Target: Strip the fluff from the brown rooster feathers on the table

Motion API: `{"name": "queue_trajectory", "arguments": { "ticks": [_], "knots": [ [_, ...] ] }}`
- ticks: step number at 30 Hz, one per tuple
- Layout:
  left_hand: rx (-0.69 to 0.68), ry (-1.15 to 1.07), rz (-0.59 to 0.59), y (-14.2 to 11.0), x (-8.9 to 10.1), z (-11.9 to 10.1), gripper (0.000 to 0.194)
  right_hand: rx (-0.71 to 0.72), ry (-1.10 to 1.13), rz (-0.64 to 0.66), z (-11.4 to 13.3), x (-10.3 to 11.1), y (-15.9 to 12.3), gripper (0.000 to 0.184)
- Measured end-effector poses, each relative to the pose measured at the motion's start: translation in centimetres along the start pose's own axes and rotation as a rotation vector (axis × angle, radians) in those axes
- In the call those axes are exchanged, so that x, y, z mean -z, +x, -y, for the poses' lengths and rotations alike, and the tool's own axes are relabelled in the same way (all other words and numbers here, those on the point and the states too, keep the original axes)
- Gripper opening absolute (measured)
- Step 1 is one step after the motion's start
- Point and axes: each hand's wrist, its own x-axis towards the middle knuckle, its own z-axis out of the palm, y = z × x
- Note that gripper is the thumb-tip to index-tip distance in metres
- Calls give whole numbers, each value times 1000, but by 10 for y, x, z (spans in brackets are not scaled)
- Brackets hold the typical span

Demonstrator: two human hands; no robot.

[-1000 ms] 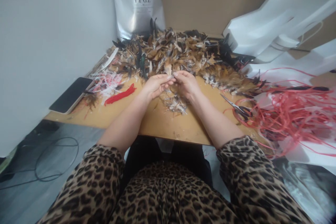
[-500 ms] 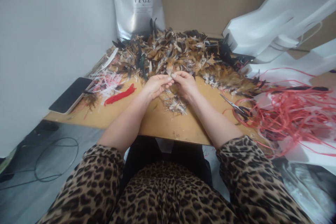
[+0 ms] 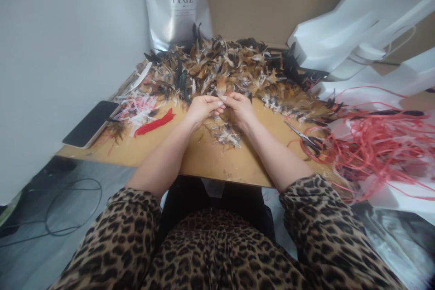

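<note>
My left hand [image 3: 205, 109] and my right hand [image 3: 239, 107] meet fingertip to fingertip over the near side of the feather pile [image 3: 224, 61]. Both are closed in a pinch on a small brown feather [image 3: 221, 87], whose tip points away from me; its base is hidden by my fingers. Below my hands, a little heap of feathers with pale quill ends [image 3: 227, 135] lies on the wooden table [image 3: 207, 161]. A row of brown feathers [image 3: 295, 99] lies to the right of my right hand. Left of my left hand rests a bundle of red thread [image 3: 154, 123].
Scissors [image 3: 307, 138] lie at the right beside a large tangle of red ribbon [image 3: 377, 145]. On the left are white and pink strips [image 3: 137, 108] and a phone [image 3: 91, 123] at the table's edge. A silver bag [image 3: 178, 18] stands behind the pile.
Almost nothing differs. My fingers have shifted very slightly around the feather, and the whole view has moved by a few pixels.
</note>
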Motion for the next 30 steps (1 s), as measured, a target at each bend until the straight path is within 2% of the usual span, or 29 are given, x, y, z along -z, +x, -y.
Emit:
{"name": "queue_trajectory", "arguments": {
  "ticks": [3, 5, 9, 12, 15, 17, 22, 24, 26, 28, 30],
  "knots": [
    [6, -10, -8, 0, 0, -2, 4, -31, 8, 27, 11, 9, 1, 38],
    [0, -39, -31, 0, 0, -3, 6, 4, -98, 19, 22, 23, 3, 32],
    [4, -77, -81, 1, 2, -6, 8, 186, -609, -65, 41, 59, 9, 14],
    [19, -79, -100, 0, 4, -7, 10, 139, -964, -28, 50, 76, 9, 9],
    [3, -87, -102, 1, 6, -8, 10, -14, -1213, 113, 55, 75, 3, 7],
    [-17, -102, -100, 2, 8, -8, 9, -38, -1329, 152, 55, 66, -1, 8],
    [-18, -118, -111, 3, 8, -9, 7, 14, -1590, 72, 41, 45, -4, 13],
    [-7, -114, -114, 2, 8, -10, 10, 28, -1649, 32, 35, 45, -2, 11],
    [3, -113, -109, 2, 8, -9, 12, 20, -1627, 56, 33, 52, 0, 10],
    [12, -114, -101, 3, 9, -8, 13, -2, -1484, 129, 37, 62, 2, 8],
    [21, -125, -89, 4, 10, -7, 13, -35, -1215, 201, 44, 70, 3, 9]
  ]
}}
